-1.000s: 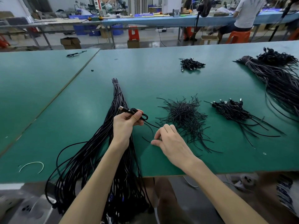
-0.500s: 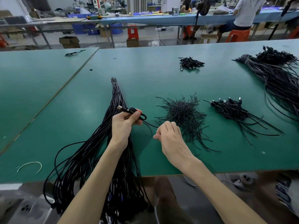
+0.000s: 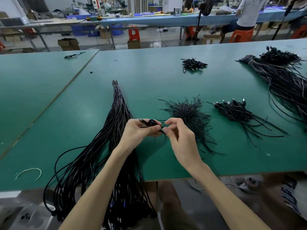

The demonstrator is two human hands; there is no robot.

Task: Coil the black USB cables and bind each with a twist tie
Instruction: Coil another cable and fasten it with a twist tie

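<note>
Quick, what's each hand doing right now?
Left hand: grips a small coiled USB cable.
Right hand: pinches a thin black twist tie.

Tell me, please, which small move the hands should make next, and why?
The left hand grips a small coiled cable, and the right hand pinches a thin black strand, likely a twist tie, right beside it. So probably: wrap the tie round the coil's middle and twist its ends.

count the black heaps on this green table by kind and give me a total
long cable bundles: 2
heaps of coiled cables: 3
twist tie heap: 1
total: 6
</note>
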